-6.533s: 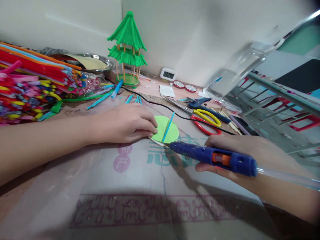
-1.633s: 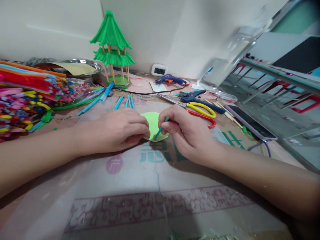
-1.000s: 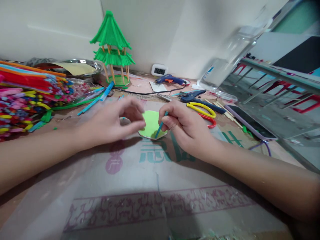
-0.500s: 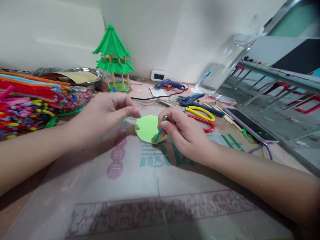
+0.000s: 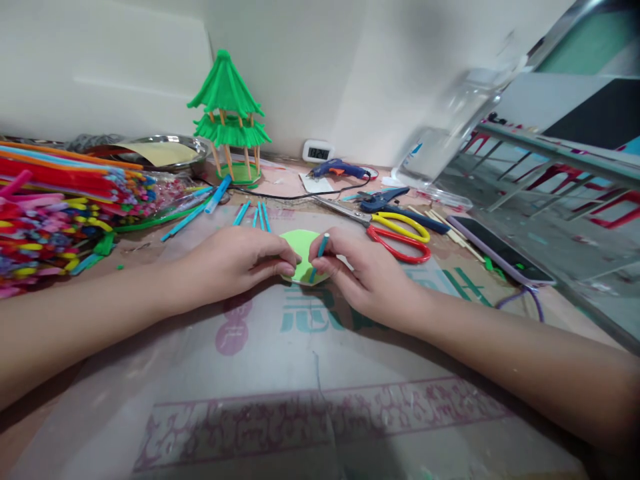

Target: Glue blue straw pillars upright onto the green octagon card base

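Note:
A light green many-sided disc (image 5: 299,241) lies in front of me on the plastic-covered work surface. My right hand (image 5: 357,273) pinches a short blue stick (image 5: 320,257) that stands tilted, its lower end at the disc's near edge. My left hand (image 5: 253,262) has thumb and forefinger pressed together on the disc's left side, gripping its edge. More blue sticks (image 5: 265,217) lie beyond my left hand. A green pagoda-shaped model (image 5: 227,120) with wooden posts stands at the back.
Scissors (image 5: 397,237), pliers (image 5: 385,199) and a blue glue gun (image 5: 340,169) lie behind my right hand, near a digital timer (image 5: 318,152). A phone (image 5: 503,250) rests at right. Bundles of coloured pipe cleaners (image 5: 55,220) and a metal bowl (image 5: 193,157) are at left.
My left hand has come down and right onto the disc's left side, uncovering the blue sticks behind it. My right hand still holds its stick at nearly the same spot.

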Available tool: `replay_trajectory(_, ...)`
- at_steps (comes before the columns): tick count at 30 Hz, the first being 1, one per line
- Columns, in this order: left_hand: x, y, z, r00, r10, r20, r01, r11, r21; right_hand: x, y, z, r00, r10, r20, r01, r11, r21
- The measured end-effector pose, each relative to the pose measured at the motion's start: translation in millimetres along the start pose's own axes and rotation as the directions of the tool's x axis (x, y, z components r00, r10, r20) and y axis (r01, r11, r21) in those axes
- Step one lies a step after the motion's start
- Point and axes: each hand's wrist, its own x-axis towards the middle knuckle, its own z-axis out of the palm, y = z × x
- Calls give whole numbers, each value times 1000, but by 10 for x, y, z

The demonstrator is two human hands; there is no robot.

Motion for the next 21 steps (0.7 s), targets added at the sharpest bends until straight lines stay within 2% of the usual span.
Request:
replay_trajectory(15,-13,-13,-2,1000,-4,6,4,1000,-29,-6,28,17,999,-35,29,35,999,-17)
replay_trajectory(21,-11,12,-8,999,-45,-25,45,999,-18,-11,63,-34,999,-32,-20,35,992,123)
